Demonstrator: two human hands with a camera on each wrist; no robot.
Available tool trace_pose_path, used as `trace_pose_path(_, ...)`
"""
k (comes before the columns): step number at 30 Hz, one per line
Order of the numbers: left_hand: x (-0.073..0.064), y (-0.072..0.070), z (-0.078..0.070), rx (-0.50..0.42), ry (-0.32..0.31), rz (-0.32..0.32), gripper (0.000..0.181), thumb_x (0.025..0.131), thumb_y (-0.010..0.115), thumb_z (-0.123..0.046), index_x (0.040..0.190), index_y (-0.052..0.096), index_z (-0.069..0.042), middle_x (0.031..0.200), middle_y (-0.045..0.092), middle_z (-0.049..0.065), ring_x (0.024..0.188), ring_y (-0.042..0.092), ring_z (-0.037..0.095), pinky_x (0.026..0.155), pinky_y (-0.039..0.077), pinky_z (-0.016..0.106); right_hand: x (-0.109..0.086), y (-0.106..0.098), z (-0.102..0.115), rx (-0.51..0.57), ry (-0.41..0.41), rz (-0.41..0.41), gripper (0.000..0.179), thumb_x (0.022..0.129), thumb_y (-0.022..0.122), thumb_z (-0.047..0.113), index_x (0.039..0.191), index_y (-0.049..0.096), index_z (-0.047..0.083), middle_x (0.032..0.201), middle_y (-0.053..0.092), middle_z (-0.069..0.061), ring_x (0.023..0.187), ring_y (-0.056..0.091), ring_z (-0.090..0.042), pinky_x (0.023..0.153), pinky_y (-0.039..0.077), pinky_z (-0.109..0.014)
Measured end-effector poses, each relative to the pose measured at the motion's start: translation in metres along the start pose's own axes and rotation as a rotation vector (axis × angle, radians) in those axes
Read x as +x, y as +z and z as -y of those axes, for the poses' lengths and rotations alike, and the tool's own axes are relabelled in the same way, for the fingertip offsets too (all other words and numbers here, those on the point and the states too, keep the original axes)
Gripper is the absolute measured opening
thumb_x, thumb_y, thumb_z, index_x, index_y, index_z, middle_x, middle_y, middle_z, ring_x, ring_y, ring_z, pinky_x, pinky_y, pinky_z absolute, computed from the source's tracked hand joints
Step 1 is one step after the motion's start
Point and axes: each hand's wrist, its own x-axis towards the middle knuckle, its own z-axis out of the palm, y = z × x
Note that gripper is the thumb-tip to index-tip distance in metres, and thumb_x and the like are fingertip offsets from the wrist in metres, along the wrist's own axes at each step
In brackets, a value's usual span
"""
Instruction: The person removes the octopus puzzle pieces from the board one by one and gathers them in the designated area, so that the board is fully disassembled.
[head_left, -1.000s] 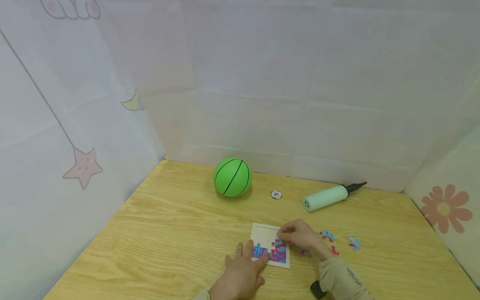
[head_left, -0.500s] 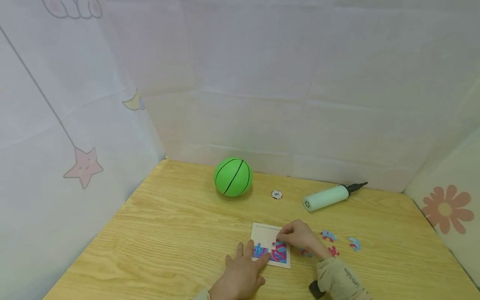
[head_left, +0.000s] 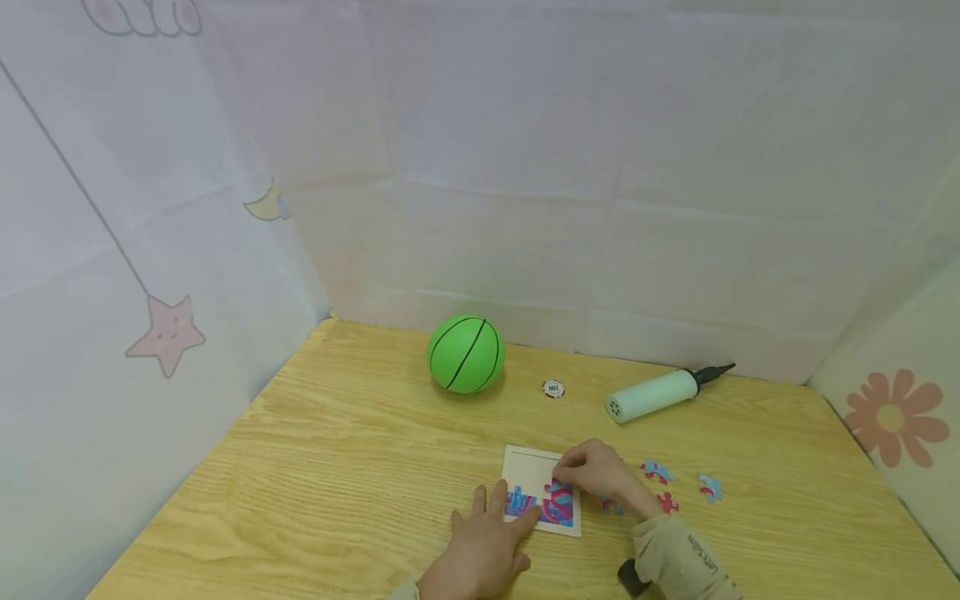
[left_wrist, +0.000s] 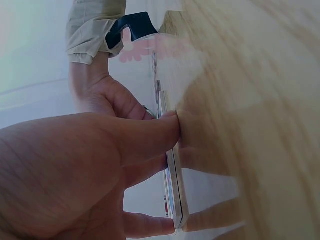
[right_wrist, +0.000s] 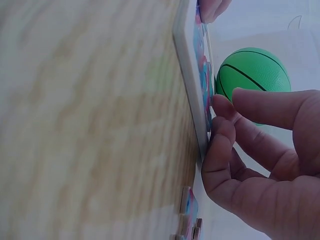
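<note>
A white puzzle tray [head_left: 527,471] lies flat near the table's front edge, its near half filled with blue and pink pieces. My left hand [head_left: 504,510] rests on the tray's near left corner with straight fingers; in the left wrist view its fingertips [left_wrist: 167,125] press on the tray's edge [left_wrist: 176,192]. My right hand [head_left: 564,477] has curled fingers and pinches a puzzle piece [head_left: 558,484] against the tray's right part. In the right wrist view its fingertips [right_wrist: 219,107] touch the tray's face [right_wrist: 192,90].
Several loose puzzle pieces [head_left: 657,472] lie right of the tray, one further out [head_left: 707,487]. At the back stand a green ball [head_left: 465,353], a poker chip [head_left: 552,389] and a pale green hand pump [head_left: 660,392]. Cloth walls close in the table [head_left: 337,467].
</note>
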Motion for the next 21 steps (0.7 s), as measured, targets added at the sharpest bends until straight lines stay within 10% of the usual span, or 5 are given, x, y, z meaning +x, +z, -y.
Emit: trace_pose_path(21,0.0008,0.0007,-0.0005,0.012,-0.004,-0.010,0.056,0.085,0.068,-0.043,0.138,0.050,-0.039,0.148,0.035,0.017,0.131,0.035,0.047,0.088,0.039,0.070,0.0017,0.0000,-0.0039,-0.010,-0.041,0.020,0.009,0.081,0.076,0.019,0.080,0.071,0.012,0.079,0.065,0.004,0.076,0.055,-0.015,0.065,0.045,-0.031)
